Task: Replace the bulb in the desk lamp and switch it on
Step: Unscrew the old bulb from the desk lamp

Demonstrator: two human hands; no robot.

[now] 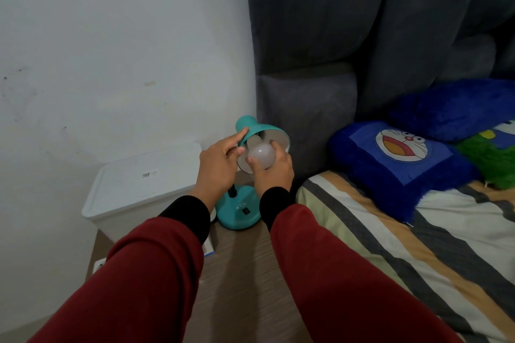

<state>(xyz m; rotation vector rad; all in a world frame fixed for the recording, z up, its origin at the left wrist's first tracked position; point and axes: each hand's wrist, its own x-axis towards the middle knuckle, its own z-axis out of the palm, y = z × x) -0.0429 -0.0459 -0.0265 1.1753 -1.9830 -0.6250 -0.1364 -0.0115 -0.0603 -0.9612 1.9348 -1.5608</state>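
A teal desk lamp stands on the wooden bedside table [245, 267], its base [237, 211] carrying a small black switch [245, 211]. The teal shade [259, 131] tilts toward me with its white inside showing. My left hand [220, 164] holds the shade at its left rim. A white frosted bulb [262, 156] sits in the mouth of the shade, and my right hand [274, 170] grips it from below and the right. The bulb is unlit. Its screw end is hidden inside the shade.
A white lidded plastic box [139, 189] stands left of the lamp against the wall. A small blue-and-white carton [208, 249] peeks out under my left sleeve. To the right are a striped bed [418, 245], blue cartoon pillows [398, 161] and a grey padded headboard [362, 36].
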